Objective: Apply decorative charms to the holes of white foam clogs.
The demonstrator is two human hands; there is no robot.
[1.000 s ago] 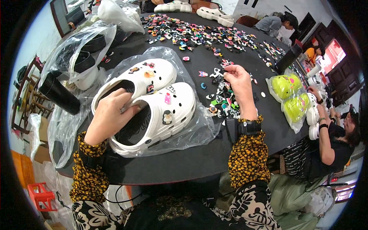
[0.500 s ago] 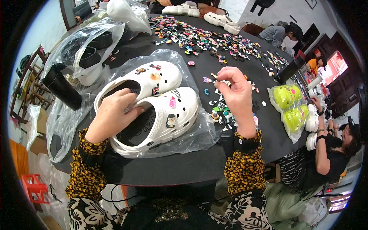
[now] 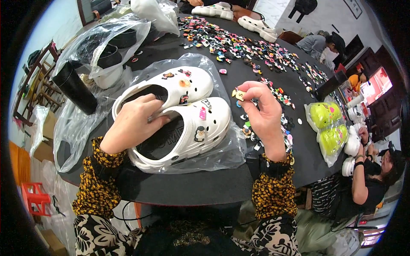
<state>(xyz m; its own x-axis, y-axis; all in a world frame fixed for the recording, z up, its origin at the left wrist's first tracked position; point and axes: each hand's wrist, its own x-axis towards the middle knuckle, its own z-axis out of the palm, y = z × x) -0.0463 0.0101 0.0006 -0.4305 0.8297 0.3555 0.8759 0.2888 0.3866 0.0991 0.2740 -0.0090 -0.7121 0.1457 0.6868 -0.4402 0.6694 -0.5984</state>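
A pair of white clogs [image 3: 218,112] lies side by side on a clear plastic bag [image 3: 234,150], toes pointing right and away. Several charms, among them a sheep-like one [image 3: 199,134] and a pink one, sit on their uppers. My left hand [image 3: 137,123] is closed around the two clogs' adjoining rims, thumb inside the nearer opening. Right of the toes, my right hand [image 3: 264,117] is raised above the table, thumb and forefinger pinching a small pale yellow shoe charm [image 3: 238,94]. Its exact shape is too small to make out.
Many loose colourful charms [image 3: 239,49] spread over the black table [image 3: 183,187]. Green clogs [image 3: 328,128] in a bag lie at right, beside a seated co-worker [image 3: 376,166]. Black cylinders stand left [image 3: 74,87] and right [image 3: 329,85]. More white clogs [image 3: 258,27] are at the back.
The charm in my right hand has turned, so its pale yellow side now shows. My left hand keeps its hold on the clogs. The whole view has shifted slightly.
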